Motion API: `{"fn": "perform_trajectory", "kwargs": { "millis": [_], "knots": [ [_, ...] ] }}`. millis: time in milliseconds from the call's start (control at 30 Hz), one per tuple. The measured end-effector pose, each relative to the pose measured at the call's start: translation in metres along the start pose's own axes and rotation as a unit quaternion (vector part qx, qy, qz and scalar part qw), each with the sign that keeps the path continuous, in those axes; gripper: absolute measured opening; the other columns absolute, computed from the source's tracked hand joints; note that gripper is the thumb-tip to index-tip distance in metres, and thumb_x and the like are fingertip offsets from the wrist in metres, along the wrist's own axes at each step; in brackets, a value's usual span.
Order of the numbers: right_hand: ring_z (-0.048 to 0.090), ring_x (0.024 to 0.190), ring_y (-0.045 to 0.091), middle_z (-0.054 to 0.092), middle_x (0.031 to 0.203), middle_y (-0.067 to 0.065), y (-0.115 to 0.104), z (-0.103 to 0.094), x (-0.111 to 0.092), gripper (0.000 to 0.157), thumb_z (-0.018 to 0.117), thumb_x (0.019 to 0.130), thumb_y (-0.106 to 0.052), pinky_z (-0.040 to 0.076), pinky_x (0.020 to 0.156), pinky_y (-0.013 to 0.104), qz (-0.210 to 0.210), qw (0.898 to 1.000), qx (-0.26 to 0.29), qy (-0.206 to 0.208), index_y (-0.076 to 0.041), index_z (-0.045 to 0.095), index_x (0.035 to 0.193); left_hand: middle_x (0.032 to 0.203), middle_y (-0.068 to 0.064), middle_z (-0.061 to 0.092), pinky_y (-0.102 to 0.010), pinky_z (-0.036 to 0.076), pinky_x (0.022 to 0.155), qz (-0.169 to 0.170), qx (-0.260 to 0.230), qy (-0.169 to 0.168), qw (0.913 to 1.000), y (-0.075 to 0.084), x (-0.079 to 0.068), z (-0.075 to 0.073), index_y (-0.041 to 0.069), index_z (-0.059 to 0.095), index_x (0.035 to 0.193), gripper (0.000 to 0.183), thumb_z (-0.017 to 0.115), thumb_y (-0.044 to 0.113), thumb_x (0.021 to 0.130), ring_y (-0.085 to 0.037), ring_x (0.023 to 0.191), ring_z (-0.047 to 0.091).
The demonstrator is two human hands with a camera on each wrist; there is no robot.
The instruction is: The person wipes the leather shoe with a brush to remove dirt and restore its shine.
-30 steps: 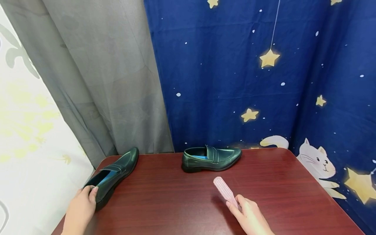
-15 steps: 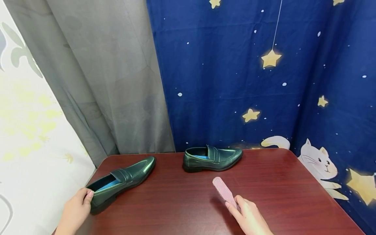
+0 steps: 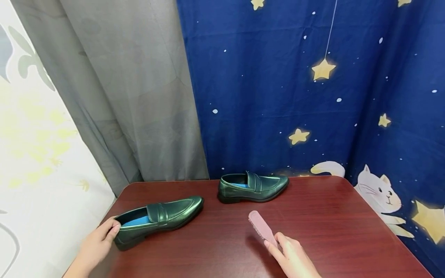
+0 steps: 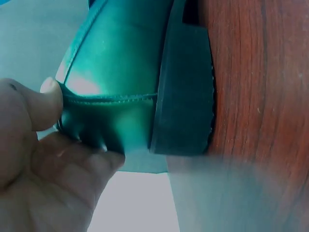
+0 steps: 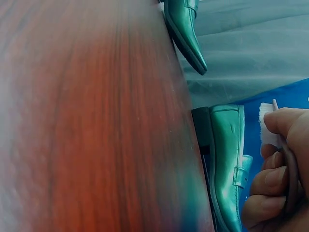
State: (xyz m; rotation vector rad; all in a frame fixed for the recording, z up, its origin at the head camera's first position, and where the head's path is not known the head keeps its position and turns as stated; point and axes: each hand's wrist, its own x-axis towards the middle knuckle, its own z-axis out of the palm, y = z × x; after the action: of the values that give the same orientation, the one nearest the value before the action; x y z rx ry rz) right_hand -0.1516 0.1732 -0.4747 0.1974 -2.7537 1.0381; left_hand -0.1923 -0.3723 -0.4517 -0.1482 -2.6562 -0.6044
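A dark green loafer (image 3: 180, 211) with a blue insole lies near the table's left side, toe to the right. At its heel, my left hand (image 3: 96, 244) pinches the back rim; in the left wrist view the thumb presses the top edge and the fingers lie behind the heel (image 4: 104, 121). Whether the sole touches the table is hard to tell. A pink brush (image 3: 262, 227) is in my right hand (image 3: 294, 255), above the table and tilted up to the left. Fingers curl round its handle in the right wrist view, where pale bristles (image 5: 266, 126) show.
The matching loafer (image 3: 272, 189) stands at the table's back edge, toe to the right. A grey curtain (image 3: 139, 116) and a blue starry curtain (image 3: 257, 96) hang behind the reddish-brown table (image 3: 215, 247).
My left hand has swung the held loafer's toe to the right and towards me, so it points more sideways. The brush has shifted slightly left and rolled, and my right hand still holds it.
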Motion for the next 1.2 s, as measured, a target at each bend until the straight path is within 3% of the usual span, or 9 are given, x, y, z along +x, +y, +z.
{"fn": "perform_trajectory", "kwargs": {
  "millis": [200,300,567,700,867,1033,1200],
  "knots": [
    [0.04,0.061,0.0,0.041,0.064,-0.013,-0.001,0.002,-0.001,0.025,0.066,0.096,-0.042,0.035,0.059,0.021,-0.006,1.0,0.001,-0.005,-0.023,0.056,0.083,0.077,0.009,0.054,-0.023,0.034,0.066,-0.007,-0.045,-0.028,0.9986,0.012,0.005,0.004,0.019,0.059,0.092,0.012,0.057,0.018,0.104,-0.001,0.074,0.045],
    [0.041,0.062,0.0,0.043,0.065,-0.013,-0.001,0.003,-0.001,0.025,0.065,0.097,-0.043,0.036,0.06,0.021,-0.005,1.0,0.005,-0.009,-0.022,0.057,0.087,0.082,0.009,0.057,-0.022,0.035,0.066,0.002,-0.066,-0.03,0.9974,0.017,0.009,0.009,0.02,0.06,0.093,0.011,0.06,0.015,0.102,-0.001,0.076,0.046],
    [0.042,0.062,0.0,0.045,0.067,-0.012,-0.002,0.003,-0.001,0.025,0.064,0.098,-0.044,0.036,0.061,0.021,-0.017,1.0,0.004,-0.017,-0.022,0.056,0.088,0.088,0.01,0.06,-0.021,0.037,0.067,0.081,-0.108,-0.015,0.9907,0.037,0.018,0.031,0.024,0.063,0.091,0.018,0.064,0.008,0.098,0.002,0.078,0.048],
    [0.042,0.063,0.0,0.046,0.068,-0.012,-0.003,0.003,-0.001,0.027,0.062,0.098,-0.047,0.037,0.062,0.022,-0.006,1.0,0.007,-0.03,-0.021,0.056,0.09,0.088,0.011,0.057,-0.021,0.036,0.068,0.108,-0.134,-0.028,0.9846,0.053,0.024,0.04,0.023,0.06,0.091,0.017,0.062,0.007,0.099,0.001,0.08,0.048],
    [0.043,0.064,0.0,0.048,0.069,-0.011,-0.003,0.001,0.0,0.029,0.062,0.098,-0.048,0.037,0.062,0.022,0.005,0.999,0.012,-0.035,-0.021,0.058,0.091,0.086,0.009,0.054,-0.023,0.036,0.068,0.098,-0.161,-0.063,0.9801,0.07,0.033,0.05,0.021,0.054,0.088,0.018,0.059,0.009,0.101,-0.001,0.083,0.048],
    [0.043,0.062,0.001,0.046,0.067,-0.011,-0.004,0.0,0.001,0.03,0.061,0.098,-0.049,0.037,0.061,0.022,0.014,0.999,0.003,-0.031,-0.021,0.057,0.089,0.097,0.004,0.06,-0.022,0.04,0.074,0.084,-0.167,-0.076,0.9793,0.084,0.041,0.061,0.021,0.055,0.087,0.019,0.057,0.012,0.103,-0.002,0.093,0.051],
    [0.042,0.061,0.002,0.044,0.064,-0.01,-0.006,-0.002,0.003,0.03,0.062,0.098,-0.046,0.036,0.061,0.022,0.032,0.999,-0.009,-0.021,-0.021,0.054,0.084,0.092,0.004,0.058,-0.024,0.039,0.074,0.066,-0.184,-0.103,0.9752,0.102,0.05,0.071,0.021,0.056,0.088,0.016,0.055,0.016,0.104,-0.006,0.091,0.051]
  ]
}}
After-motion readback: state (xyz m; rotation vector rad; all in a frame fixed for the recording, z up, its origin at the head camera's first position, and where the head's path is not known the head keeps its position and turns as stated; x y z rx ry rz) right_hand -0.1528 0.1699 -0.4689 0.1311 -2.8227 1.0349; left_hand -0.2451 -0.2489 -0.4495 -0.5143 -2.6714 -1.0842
